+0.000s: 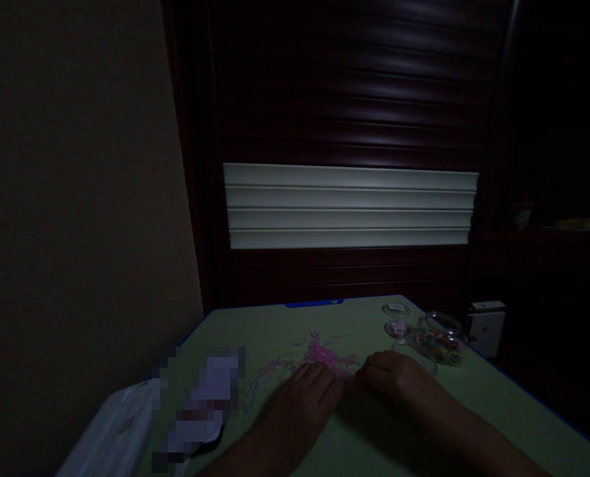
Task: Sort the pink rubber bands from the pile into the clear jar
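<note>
A pile of thin, loop-like bands, mostly bright pink (323,354), lies near the middle of the table, with paler pink, blue and lilac strands (270,368) trailing out to the left. My left hand (307,401) is at the near edge of this pile, its fingers curled down and closed together, the fingertips hidden. Just to the right, my right hand (397,377) is closed in a pinch beside the pile, knuckles up. Dim light and the fingers themselves hide whatever is between them. A small gap separates the two hands.
A clear round jar (441,341) of colourful bands stands right of my right hand. Clear lids or small dishes (396,309) lie near it. A blurred-out flat object (210,391) and a pale box (113,424) are at the left. The table (255,321) has a blue edge.
</note>
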Available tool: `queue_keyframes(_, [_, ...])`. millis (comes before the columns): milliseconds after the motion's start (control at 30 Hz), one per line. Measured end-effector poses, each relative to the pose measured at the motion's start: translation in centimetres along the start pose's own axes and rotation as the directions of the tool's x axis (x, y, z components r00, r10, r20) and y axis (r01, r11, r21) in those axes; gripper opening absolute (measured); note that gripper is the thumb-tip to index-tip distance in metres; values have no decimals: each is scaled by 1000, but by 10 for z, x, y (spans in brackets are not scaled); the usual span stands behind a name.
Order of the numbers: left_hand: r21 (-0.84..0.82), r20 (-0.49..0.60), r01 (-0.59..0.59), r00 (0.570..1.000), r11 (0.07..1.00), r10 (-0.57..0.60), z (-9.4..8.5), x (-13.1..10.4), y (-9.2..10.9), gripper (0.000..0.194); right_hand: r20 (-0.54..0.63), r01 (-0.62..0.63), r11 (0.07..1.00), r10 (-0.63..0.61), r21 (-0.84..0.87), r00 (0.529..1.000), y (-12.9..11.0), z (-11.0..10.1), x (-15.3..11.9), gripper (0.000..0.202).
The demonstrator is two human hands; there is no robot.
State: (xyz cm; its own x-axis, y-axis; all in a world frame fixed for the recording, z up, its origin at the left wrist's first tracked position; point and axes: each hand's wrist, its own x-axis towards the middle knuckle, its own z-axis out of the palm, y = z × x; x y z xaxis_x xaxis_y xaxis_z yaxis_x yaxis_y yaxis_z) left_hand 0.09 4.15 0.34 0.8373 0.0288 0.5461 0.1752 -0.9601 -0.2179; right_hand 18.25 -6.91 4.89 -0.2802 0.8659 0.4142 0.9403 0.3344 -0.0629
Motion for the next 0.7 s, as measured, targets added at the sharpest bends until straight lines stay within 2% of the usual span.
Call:
queue_keyframes(233, [8,6,4,1000,1000,-4,-2,-1,-1,18,-73,-4,978,-11,-210,997,10,-4,-3,18])
queue_keyframes(367, [33,-5,-3,1000,999,3,-3,0,-1,19,-100,-174,937,150,-302,984,17,-19,-5,19])
queue_keyframes(500, [39,-18,-6,1000,999,7,-2,0,-2,20,-169,-334,866,291,-371,942,22,-26,-8,27])
queue_keyframes(700, [48,-22,-9,1000,999,10,-1,-2,-2,23,-187,-474,796,436,-376,881,25,-29,-10,34])
